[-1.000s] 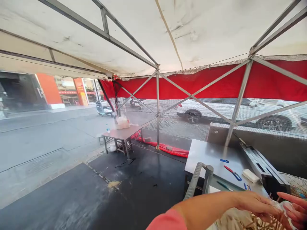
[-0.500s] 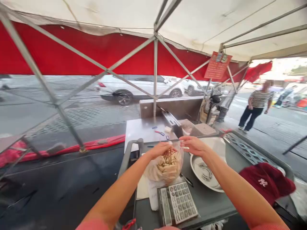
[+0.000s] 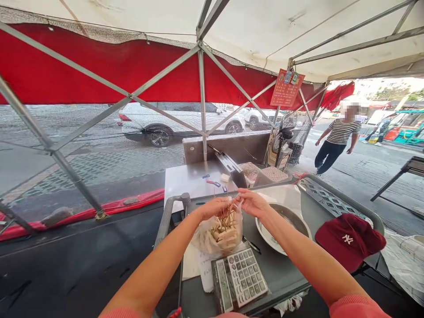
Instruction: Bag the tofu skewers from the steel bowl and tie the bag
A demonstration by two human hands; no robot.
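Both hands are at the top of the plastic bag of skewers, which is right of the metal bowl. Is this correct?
No, the plastic bag of skewers is left of the metal bowl, as the head view shows; the left hand and right hand are at its top.

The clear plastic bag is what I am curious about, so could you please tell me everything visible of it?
The bag looks thin, clear and wrinkled, bulging low down. Inside show pale pieces and thin, wooden-looking sticks pointing upward. It appears to rest on the grey cart top, partly over papers, beyond the calculator and left of the metal bowl. The left hand and right hand pinch its top; whether it is knotted is unclear.
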